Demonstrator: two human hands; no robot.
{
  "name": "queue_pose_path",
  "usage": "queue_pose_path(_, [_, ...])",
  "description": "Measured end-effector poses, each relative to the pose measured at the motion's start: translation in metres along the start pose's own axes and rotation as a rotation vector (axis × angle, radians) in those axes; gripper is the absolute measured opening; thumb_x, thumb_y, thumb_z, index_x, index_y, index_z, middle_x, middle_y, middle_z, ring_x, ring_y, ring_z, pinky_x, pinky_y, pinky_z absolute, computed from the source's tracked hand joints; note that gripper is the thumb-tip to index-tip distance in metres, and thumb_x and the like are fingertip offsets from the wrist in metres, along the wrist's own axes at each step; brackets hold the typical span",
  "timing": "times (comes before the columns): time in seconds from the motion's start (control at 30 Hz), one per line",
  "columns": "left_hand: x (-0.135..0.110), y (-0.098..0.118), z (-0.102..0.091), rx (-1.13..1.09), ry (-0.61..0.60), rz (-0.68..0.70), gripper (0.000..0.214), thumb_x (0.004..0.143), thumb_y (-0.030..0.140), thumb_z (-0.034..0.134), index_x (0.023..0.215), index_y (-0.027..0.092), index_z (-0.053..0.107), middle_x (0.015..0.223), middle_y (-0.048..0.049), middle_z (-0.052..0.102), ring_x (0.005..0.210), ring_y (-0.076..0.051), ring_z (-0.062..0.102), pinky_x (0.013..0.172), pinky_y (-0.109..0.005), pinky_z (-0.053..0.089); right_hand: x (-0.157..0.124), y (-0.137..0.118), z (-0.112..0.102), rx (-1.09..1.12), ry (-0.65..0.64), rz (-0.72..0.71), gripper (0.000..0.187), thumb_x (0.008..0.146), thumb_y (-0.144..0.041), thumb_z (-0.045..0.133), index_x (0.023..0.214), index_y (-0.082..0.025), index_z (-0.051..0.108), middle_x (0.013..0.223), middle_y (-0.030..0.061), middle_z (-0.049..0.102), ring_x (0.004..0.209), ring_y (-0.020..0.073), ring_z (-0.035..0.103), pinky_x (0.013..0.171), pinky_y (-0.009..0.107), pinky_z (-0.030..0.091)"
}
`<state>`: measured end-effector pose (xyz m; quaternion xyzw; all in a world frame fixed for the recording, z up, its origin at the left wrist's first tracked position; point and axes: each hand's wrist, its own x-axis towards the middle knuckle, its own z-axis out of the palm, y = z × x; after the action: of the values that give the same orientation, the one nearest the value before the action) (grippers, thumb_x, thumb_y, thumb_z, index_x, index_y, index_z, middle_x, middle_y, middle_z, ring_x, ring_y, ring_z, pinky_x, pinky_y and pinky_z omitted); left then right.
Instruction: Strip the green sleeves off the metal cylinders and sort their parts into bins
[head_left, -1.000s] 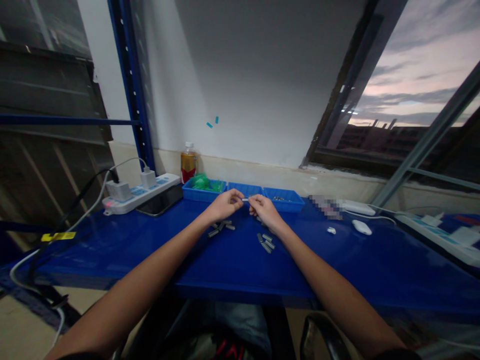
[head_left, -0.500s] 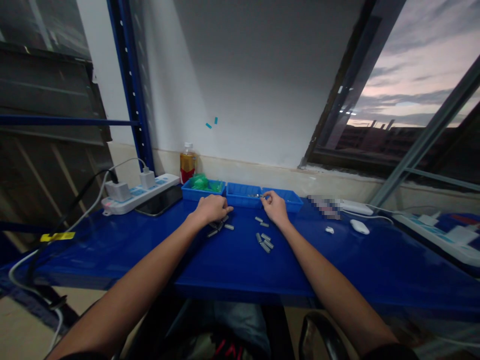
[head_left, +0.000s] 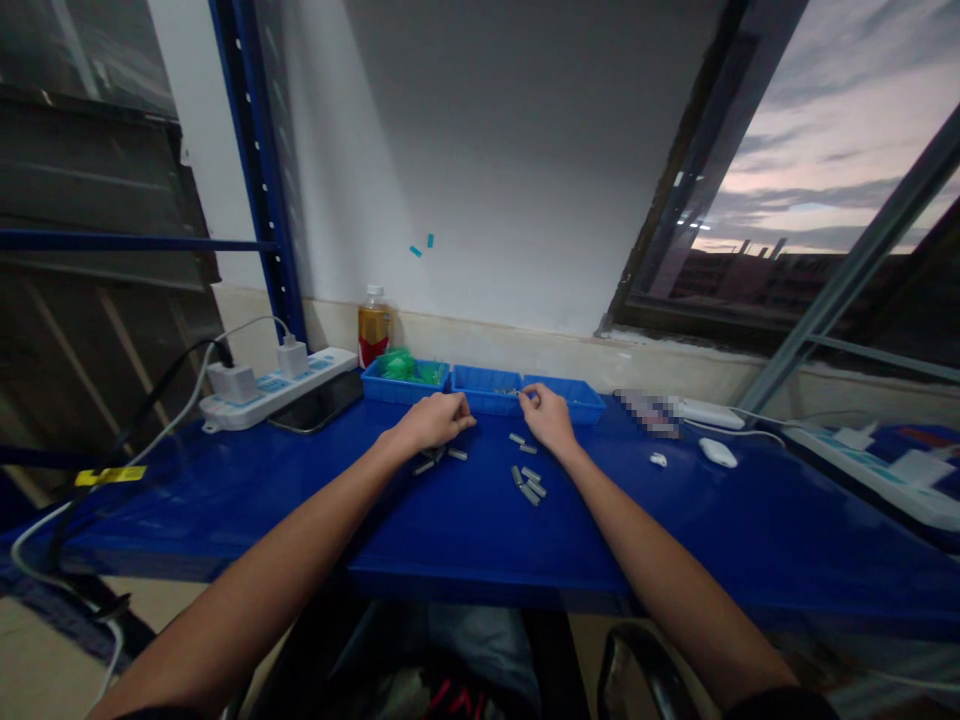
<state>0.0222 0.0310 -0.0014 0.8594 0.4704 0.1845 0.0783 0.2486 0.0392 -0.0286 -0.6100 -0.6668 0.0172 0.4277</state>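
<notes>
My left hand rests on the blue table with its fingers curled together, right above a small pile of grey metal parts; what it holds, if anything, is hidden. My right hand is pinched at the front edge of the middle blue tray, a small metal piece at its fingertips. More grey metal parts lie just below that hand. A right blue tray adjoins the middle one.
A left blue tray holds green bags, with a bottle behind it. A power strip with chargers and a phone lie left. White objects and another power strip lie right.
The hands, which held a small piece together, have parted. My right hand went up to the trays and my left hand dropped onto the pile of parts.
</notes>
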Motion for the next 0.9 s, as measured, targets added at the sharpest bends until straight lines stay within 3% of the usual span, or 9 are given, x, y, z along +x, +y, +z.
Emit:
queue_pose_path(0.1, [0.002,0.003,0.004,-0.16,0.101,0.136,0.016,0.083,0.034,0.054,0.087,0.018,0.055,0.079,-0.004,0.066,0.071,-0.017,0.061,0.062,-0.024,0.041,-0.007,-0.019,-0.001,0.095,-0.063,-0.042,0.032,0.085,-0.043,0.044,0.074,-0.018,0.061,0.053,-0.0022,0.051,0.052,0.0122,0.048,0.054,0.024,0.031])
queue_pose_path(0.23, [0.003,0.01,0.009,-0.266,0.203,0.257,0.018,0.078,0.03,0.061,0.086,0.018,0.05,0.074,-0.0008,0.059,0.067,-0.015,0.056,0.06,-0.024,0.039,-0.017,-0.041,0.002,0.267,-0.267,-0.066,0.041,0.087,-0.047,0.038,0.065,-0.017,0.055,0.055,-0.0014,0.051,0.054,0.0115,0.048,0.054,0.023,0.033])
queue_pose_path(0.37, [0.001,0.017,0.012,-0.313,0.276,0.298,0.021,0.075,0.024,0.062,0.089,0.019,0.047,0.077,-0.0002,0.056,0.069,-0.015,0.054,0.061,-0.024,0.039,-0.021,-0.047,0.008,0.404,-0.389,-0.049,0.034,0.085,-0.041,0.042,0.064,-0.017,0.052,0.057,-0.0015,0.052,0.055,0.0114,0.05,0.054,0.023,0.037])
queue_pose_path(0.5, [0.001,0.017,0.014,-0.323,0.304,0.28,0.026,0.074,0.023,0.062,0.095,0.018,0.047,0.08,-0.0014,0.056,0.073,-0.017,0.055,0.064,-0.026,0.041,-0.021,-0.046,0.01,0.543,-0.402,0.011,0.03,0.082,-0.043,0.047,0.069,-0.017,0.054,0.06,-0.0016,0.054,0.054,0.0107,0.051,0.055,0.024,0.041])
queue_pose_path(0.63, [0.003,0.006,0.014,-0.27,0.198,0.165,0.043,0.066,0.026,0.07,0.103,0.018,0.051,0.087,-0.004,0.061,0.079,-0.02,0.058,0.067,-0.027,0.041,-0.021,-0.047,0.011,0.641,-0.38,0.048,0.022,0.076,-0.039,0.055,0.077,-0.018,0.053,0.061,-0.003,0.052,0.056,0.0109,0.053,0.055,0.023,0.042])
queue_pose_path(0.73, [0.006,-0.001,0.014,-0.297,0.025,0.044,0.034,0.065,0.035,0.069,0.092,0.017,0.059,0.081,-0.0038,0.065,0.074,-0.021,0.059,0.063,-0.026,0.039,-0.02,-0.046,0.012,0.67,-0.343,0.009,0.018,0.072,-0.034,0.058,0.078,-0.018,0.054,0.064,-0.0023,0.053,0.061,0.0123,0.055,0.058,0.025,0.043])
queue_pose_path(0.8, [0.008,-0.001,0.013,-0.418,-0.054,-0.008,0.027,0.072,0.042,0.061,0.08,0.016,0.062,0.074,-0.0038,0.065,0.068,-0.019,0.058,0.059,-0.025,0.038,-0.019,-0.045,0.013,0.658,-0.286,-0.031,0.017,0.07,-0.032,0.059,0.078,-0.018,0.056,0.069,-0.0009,0.056,0.065,0.0129,0.055,0.064,0.027,0.045])
queue_pose_path(0.9, [0.009,0.005,0.01,-0.67,-0.116,-0.089,0.04,0.08,0.051,0.047,0.074,0.014,0.062,0.072,-0.0053,0.066,0.062,-0.015,0.056,0.056,-0.024,0.038,-0.02,-0.047,0.012,0.653,-0.237,-0.064,0.017,0.069,-0.032,0.06,0.077,-0.018,0.058,0.075,0.0012,0.059,0.07,0.0141,0.056,0.07,0.03,0.045])
